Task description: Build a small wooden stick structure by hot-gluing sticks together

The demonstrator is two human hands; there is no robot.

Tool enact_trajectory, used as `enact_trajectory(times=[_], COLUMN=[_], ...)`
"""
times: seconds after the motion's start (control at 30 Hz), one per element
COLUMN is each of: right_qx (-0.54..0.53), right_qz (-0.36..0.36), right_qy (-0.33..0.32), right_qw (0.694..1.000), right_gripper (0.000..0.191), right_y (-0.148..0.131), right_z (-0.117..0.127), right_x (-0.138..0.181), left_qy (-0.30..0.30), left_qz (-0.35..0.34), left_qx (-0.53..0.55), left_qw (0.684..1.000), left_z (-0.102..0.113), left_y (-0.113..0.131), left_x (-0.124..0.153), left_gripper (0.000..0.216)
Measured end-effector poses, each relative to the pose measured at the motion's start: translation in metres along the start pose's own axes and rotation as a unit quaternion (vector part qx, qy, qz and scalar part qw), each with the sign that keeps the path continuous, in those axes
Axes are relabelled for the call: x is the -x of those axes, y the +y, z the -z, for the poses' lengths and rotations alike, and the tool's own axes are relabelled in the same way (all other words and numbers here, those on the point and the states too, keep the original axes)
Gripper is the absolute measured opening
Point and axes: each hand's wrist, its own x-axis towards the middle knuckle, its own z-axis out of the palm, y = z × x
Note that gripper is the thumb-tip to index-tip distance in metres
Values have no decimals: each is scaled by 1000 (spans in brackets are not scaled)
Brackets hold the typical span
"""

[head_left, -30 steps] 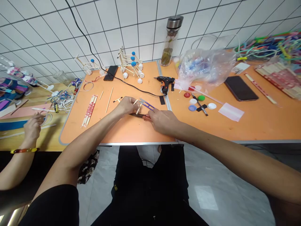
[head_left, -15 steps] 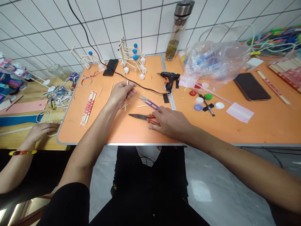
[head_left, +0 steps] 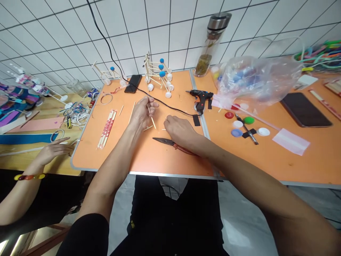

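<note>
My left hand (head_left: pixel 142 113) is closed in a pinch round a thin wooden stick (head_left: pixel 151 118), held a little above the orange table (head_left: pixel 149 156). My right hand (head_left: pixel 179 128) lies just to its right, palm down with fingers curled over the spot where the purple snips lay; what it holds is hidden. Red-handled pliers (head_left: pixel 170 143) lie on the table just in front of my right wrist. A short loose stick (head_left: pixel 148 128) rests below my left hand.
Wrapped chopsticks (head_left: pixel 107 128) lie left. A stick-and-ball model (head_left: pixel 159 76), phone (head_left: pixel 133 83), black cable (head_left: pixel 170 106), glue gun (head_left: pixel 201 98), bottle caps (head_left: pixel 241 123), plastic bag (head_left: pixel 255 79) and glass bottle (head_left: pixel 210 45) stand farther back. Another person's hand (head_left: pixel 52 150) rests on the left table.
My left hand lifted a stick up and back from the middle of the table. My right hand left the pliers' handles and moved forward over the purple snips, which are now covered.
</note>
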Motion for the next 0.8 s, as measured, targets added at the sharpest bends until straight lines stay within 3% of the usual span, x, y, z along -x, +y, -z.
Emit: enact_trajectory(times=[0.1, 0.2, 0.27, 0.37, 0.47, 0.53, 0.63, 0.8], right_qx=[-4, -102, -228, -396, -503, -527, -521, -502], right_qz=[-22, -121, -154, -150, -119, -115, -120, -110], right_qy=[-9, 35, 114, 216, 265, 285, 294, 279], right_qw=[1000, 987, 955, 880, 814, 792, 792, 811], right_gripper=[40, 32, 25, 12, 5, 4, 5, 11], right_y=[1, 10, 17, 24, 23, 20, 16, 11], right_z=[9, 18, 18, 10, 0, -5, -6, -4], right_x=[4, 3, 0, -8, -16, -18, -18, -13], left_qy=[13, 29, 24, -15, -58, -84, -98, -69], left_qz=[6, 2, -2, 0, -8, -20, -21, -25], left_qx=[30, 51, 58, 67, 80, 87, 78, 87], left_qw=[999, 998, 998, 998, 995, 993, 992, 994], left_z=[3, 1, -4, -17, -31, -39, -45, -46], left_y=[2, -1, -9, -26, -42, -49, -51, -48], left_x=[0, 4, 8, 18, 28, 34, 40, 43], left_gripper=[40, 36, 29, 25, 24, 23, 24, 32])
